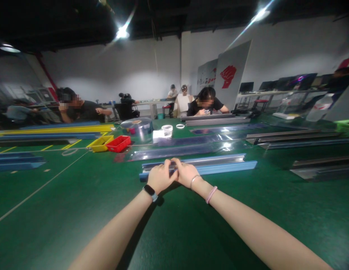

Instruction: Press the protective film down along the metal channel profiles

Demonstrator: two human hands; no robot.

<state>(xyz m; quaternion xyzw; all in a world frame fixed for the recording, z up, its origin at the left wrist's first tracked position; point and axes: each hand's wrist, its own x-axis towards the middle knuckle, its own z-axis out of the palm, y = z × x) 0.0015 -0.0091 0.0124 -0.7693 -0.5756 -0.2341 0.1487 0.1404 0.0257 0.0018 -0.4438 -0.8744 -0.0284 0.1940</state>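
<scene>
A long blue channel strip (225, 168) with a pale, shiny inside lies lengthwise across the green table in front of me. My left hand (160, 176) is closed over it left of its middle, a dark watch on the wrist. Right beside it, thumbs close together, my right hand (187, 173) is closed on the same strip, with a bracelet and a pink band on that arm. Index fingers of both hands bend over the strip's far edge. What lies under the fingers is hidden.
Clear plastic strips (174, 150) lie just beyond. A red bin (119, 144), a yellow bin (100, 144) and a tape roll (167, 130) stand farther left. Dark channel strips (323, 165) lie right, blue ones (18, 162) left. A co-worker (205, 103) sits opposite.
</scene>
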